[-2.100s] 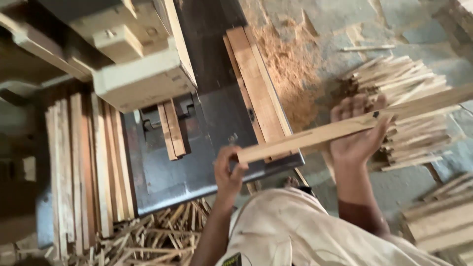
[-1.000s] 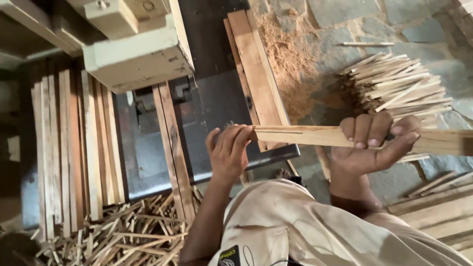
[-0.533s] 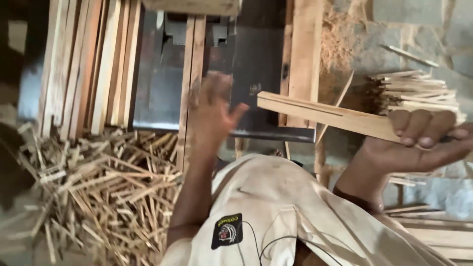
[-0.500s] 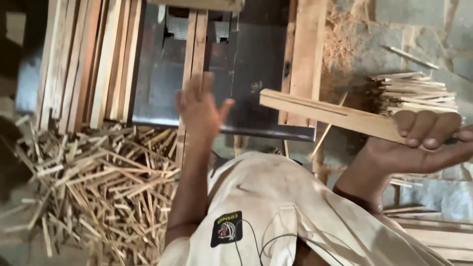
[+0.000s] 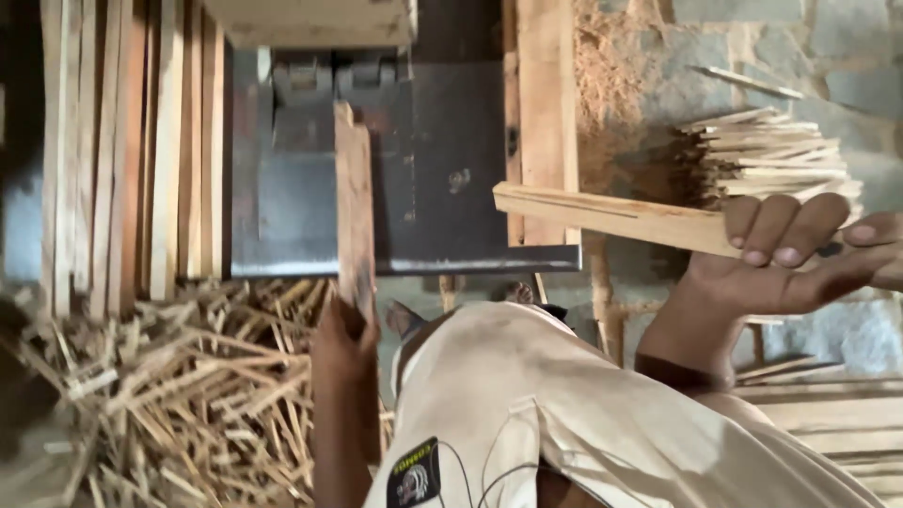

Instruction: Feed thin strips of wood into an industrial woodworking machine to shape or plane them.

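Two pieces of wood are in the person's hands at this moment. The left hand (image 5: pixel 343 329) is closed around the near end of a narrow wooden strip (image 5: pixel 355 202), which lies lengthwise on the dark metal machine table (image 5: pixel 442 179) and points away toward the boxy wooden housing (image 5: pixel 315 21) at the far end. The right hand (image 5: pixel 785 263) is out to the side, fingers (image 5: pixel 771 226) curled over the top of a pale wooden batten (image 5: pixel 611 214), gripping its right end; the batten is held in the air, roughly level, its free end reaching over the table's right edge.

A wide plank (image 5: pixel 546 113) rests along that right edge of the table, with sawdust (image 5: pixel 607 85) heaped just beside it on the stone floor (image 5: pixel 781 56). Beyond the right hand sits a bundle of thin cut sticks (image 5: pixel 767 155). To the left of the table, long slats (image 5: pixel 122 150) lie side by side, and in front of them a loose pile of offcut splinters (image 5: pixel 179 395) covers the ground near the left arm. The person's pale shirt (image 5: pixel 583 423) fills the foreground.
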